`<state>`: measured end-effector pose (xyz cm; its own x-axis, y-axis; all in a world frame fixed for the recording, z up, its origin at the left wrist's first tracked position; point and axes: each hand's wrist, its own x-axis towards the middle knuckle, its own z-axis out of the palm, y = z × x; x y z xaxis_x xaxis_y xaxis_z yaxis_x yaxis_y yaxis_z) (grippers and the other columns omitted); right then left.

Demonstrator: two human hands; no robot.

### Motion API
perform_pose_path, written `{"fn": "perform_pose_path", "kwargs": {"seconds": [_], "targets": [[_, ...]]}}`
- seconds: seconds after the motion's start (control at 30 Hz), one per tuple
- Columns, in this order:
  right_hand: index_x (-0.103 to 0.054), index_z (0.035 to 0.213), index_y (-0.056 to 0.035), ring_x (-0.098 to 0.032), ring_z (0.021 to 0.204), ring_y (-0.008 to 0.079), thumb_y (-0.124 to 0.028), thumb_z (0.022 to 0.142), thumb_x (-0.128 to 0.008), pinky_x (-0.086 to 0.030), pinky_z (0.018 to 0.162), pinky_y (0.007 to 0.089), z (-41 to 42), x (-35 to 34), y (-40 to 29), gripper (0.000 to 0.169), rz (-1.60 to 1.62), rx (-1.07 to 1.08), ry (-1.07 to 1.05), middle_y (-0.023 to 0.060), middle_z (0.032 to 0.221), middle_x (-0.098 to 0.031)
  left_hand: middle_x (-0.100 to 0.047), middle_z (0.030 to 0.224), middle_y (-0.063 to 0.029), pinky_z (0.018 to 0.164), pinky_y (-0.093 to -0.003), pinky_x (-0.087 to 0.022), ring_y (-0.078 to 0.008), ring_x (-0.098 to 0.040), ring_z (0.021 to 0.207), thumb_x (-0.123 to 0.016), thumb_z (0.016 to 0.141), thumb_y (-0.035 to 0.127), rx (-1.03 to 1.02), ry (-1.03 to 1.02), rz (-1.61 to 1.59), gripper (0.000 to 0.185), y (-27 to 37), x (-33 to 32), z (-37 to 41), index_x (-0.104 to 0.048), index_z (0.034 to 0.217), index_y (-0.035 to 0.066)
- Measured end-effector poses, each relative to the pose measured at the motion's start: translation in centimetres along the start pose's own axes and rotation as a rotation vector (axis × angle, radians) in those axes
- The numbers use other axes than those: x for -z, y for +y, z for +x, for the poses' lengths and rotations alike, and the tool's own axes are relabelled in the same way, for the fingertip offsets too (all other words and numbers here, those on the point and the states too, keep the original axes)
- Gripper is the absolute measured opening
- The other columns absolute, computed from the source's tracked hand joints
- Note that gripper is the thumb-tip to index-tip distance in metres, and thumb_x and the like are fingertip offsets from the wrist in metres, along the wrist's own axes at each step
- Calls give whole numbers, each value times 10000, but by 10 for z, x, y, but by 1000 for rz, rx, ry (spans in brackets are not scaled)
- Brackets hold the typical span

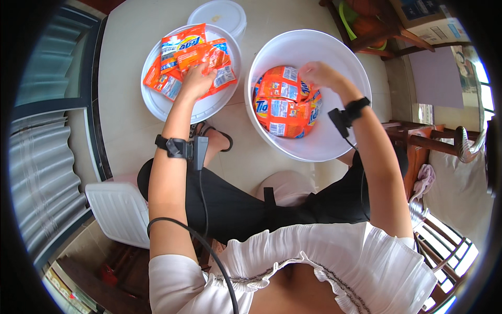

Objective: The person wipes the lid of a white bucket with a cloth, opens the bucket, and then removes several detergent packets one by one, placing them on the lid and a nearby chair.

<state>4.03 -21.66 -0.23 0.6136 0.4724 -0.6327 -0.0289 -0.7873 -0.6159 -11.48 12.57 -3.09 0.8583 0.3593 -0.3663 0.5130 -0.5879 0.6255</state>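
Observation:
On the left, a round white plastic lid [151, 104] carries several orange Tide detergent packets [172, 84], lying loosely over one another. My left hand [198, 80] has its fingers on the edge of the top orange packet [192, 57] and seems to pinch it. To the right stands a large white plastic bucket [337, 133] with more Tide packets [288, 102] laid in overlapping layers inside. Over the far right side of that pile hovers my right hand [319, 74], its fingers curled and blurred. Whether it holds a packet cannot be made out.
A smaller lidded white bucket [217, 17] stands behind the lid. Wooden furniture [376, 39] with a cardboard box [435, 23] is at the upper right. A white plastic bin [117, 212] sits left of my legs. Cables [202, 196] hang from both wrist devices.

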Motion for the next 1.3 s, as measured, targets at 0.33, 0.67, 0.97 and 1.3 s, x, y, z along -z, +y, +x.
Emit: {"fn": "perform_pose_path", "kwargs": {"seconds": [0.33,0.67,0.97,1.3], "targets": [[-640,1165,-66,-624,1080,338,-361,658,-821,-524,845,447,30,-84,56,613,-838,-230,-136,178,1120,-662,-449,1420,-171,1073,-366,-346,-290,-400,1342,-591,920,330,-289,99,-362,538,85,51,-45,-477,1365,50],[-708,1037,-118,-647,963,295,-350,640,-787,-516,819,406,-14,-86,18,466,-937,211,-285,114,1015,-689,-563,1269,-182,939,-288,-445,-196,-542,1162,-605,936,270,-138,328,-806,447,76,116,-75,-524,1286,3],[-529,909,4,-394,647,128,-134,845,-649,-373,587,278,-161,6,-93,194,-148,500,246,66,673,-444,-540,1314,-127,1026,-468,-346,-245,-434,1306,-520,957,420,-172,265,-862,465,65,114,-85,-550,1277,84],[-532,1275,6,-598,1069,176,-314,946,-594,-479,903,304,-97,-59,-173,463,353,473,121,129,1155,-633,-536,1284,-193,990,-365,-421,-274,-514,1214,-534,956,395,-115,575,-593,526,43,101,-63,-479,1304,5]]}}
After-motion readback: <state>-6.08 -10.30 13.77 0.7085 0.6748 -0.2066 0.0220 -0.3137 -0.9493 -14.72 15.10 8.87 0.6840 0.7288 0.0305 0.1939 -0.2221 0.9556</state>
